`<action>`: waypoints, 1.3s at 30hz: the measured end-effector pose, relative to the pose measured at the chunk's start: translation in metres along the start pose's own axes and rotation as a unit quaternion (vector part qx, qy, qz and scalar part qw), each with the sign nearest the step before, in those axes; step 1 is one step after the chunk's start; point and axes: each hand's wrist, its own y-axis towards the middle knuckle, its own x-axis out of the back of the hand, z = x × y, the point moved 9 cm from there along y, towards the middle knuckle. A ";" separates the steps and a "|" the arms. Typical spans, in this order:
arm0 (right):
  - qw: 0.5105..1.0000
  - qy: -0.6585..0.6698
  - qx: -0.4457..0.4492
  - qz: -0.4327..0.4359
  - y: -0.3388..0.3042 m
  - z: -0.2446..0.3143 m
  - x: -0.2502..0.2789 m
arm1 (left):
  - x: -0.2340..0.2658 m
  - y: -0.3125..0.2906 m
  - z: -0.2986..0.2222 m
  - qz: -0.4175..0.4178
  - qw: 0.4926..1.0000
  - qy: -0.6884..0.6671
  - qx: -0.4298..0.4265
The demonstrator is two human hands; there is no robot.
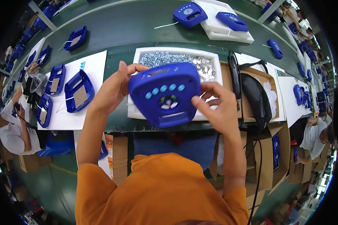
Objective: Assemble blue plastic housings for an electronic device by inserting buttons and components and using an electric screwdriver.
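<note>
A blue plastic housing (152,104) is held up in front of me, tilted, with a row of several light-blue buttons (163,88) and a round slotted opening (168,102) on its face. My left hand (115,87) grips its left side, the thumb sticking up and the fingers partly hidden behind it. At the right edge, my right hand (218,106) holds it between bent fingers and the thumb. Behind the housing stands a white foam tray (216,69) filled with small metal parts (169,58).
Open blue housings (79,92) lie on a white board (98,69) at left. Finished-looking blue units (190,15) rest on or beside white foam (223,34) at the far side. A black mesh bag (254,98) and cardboard box stand right. Co-workers (15,133) sit at both sides.
</note>
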 end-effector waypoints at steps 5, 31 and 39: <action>0.993 0.076 -0.093 0.013 0.026 -0.063 0.014 | 0.018 0.008 0.030 -0.048 0.986 0.149 -0.052; 0.953 -0.047 -0.041 -0.297 0.056 -0.115 0.243 | -0.012 0.065 0.050 -0.136 0.659 0.690 -0.267; 0.830 -0.433 -0.209 -0.283 0.048 -0.194 0.367 | -0.016 0.071 0.045 -0.105 0.662 0.689 -0.276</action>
